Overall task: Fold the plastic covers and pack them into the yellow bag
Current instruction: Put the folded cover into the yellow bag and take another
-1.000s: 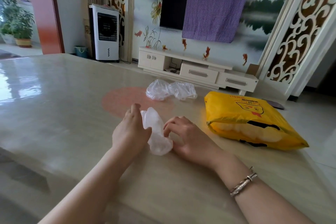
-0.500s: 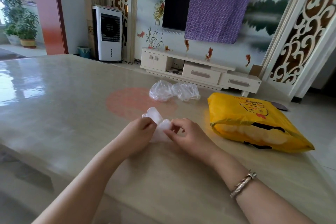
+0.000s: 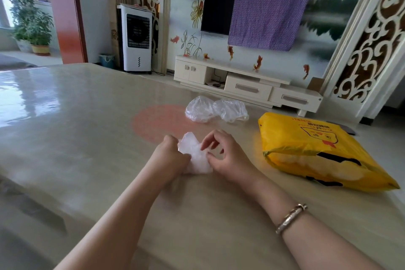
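Plastic, thin and crinkly and see-through white, makes a small bunched cover [image 3: 195,155] on the smooth, shiny table [image 3: 87,127], and two more puffy covers [image 3: 215,111] lie side by side farther back (they touch each other). Over to the right the yellow bag [image 3: 315,149] lies flat and puffy on the table, and pale soft stuff shows through its side, though I cannot tell just what it is. The left hand [image 3: 168,156] curls round the left side of the small cover and grips it, while the right hand [image 3: 223,153] pinches its right edge with bent fingers.
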